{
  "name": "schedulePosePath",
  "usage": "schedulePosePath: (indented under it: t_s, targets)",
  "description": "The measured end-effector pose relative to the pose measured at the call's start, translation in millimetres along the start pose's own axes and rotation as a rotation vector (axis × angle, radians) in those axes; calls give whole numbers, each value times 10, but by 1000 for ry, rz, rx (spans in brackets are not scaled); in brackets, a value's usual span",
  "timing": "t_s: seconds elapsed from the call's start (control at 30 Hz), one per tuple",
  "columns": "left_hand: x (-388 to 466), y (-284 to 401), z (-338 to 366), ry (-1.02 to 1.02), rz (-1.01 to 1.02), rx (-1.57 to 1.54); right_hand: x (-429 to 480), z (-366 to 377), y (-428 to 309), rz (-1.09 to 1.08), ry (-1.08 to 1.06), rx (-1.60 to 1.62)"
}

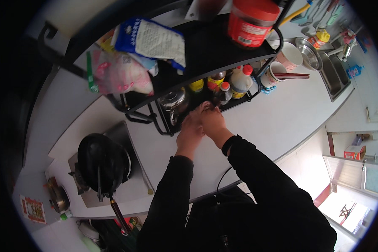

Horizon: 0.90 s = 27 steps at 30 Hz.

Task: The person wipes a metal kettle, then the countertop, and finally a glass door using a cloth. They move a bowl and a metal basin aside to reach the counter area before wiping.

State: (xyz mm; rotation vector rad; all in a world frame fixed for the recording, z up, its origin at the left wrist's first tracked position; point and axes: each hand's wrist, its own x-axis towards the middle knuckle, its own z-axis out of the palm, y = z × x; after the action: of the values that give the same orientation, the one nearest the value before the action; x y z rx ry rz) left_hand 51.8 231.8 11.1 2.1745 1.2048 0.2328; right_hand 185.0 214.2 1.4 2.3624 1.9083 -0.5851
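Observation:
My left hand [191,127] and my right hand [212,121] are pressed together at the front edge of the black rack's lower shelf [195,102]. Their fingers overlap and are blurred, so whether something small lies between them is hidden. Just beyond my right hand stands a dark sauce bottle with a red cap [222,94]. A larger bottle with a red cap [241,81] is behind it to the right, near a bottle with a yellow and red label [215,81]. To the left of my hands sits a shiny metal kettle [173,99].
The upper shelf [204,41] holds a red-lidded jar [253,23], a blue and white packet [151,41] and a pink plastic bag [119,74]. A black wok [100,163] rests on the stove at left. Right are a cup with chopsticks [271,75] and a sink [332,75].

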Motion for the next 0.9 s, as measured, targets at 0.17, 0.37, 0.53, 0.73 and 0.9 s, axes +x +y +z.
schedulePosePath:
  t_s: [0.17,0.37,0.53,0.73,0.9]
  targets:
    - [-143,-124,21,43,-221,123,42,100,-95,-1,-13,-38]
    - [-47,-257,140,116,-48,85,68,307,-40,-263,206,252]
    - [-88,26,96,-226,-549,-560,-373,181,282,-79,34,986]
    - [-62,639,178,-592,-299,-886,-915,133,634,137,344,1879]
    - [229,962,-113,119,-45,-187,-899,65,1164,319,428,1159]
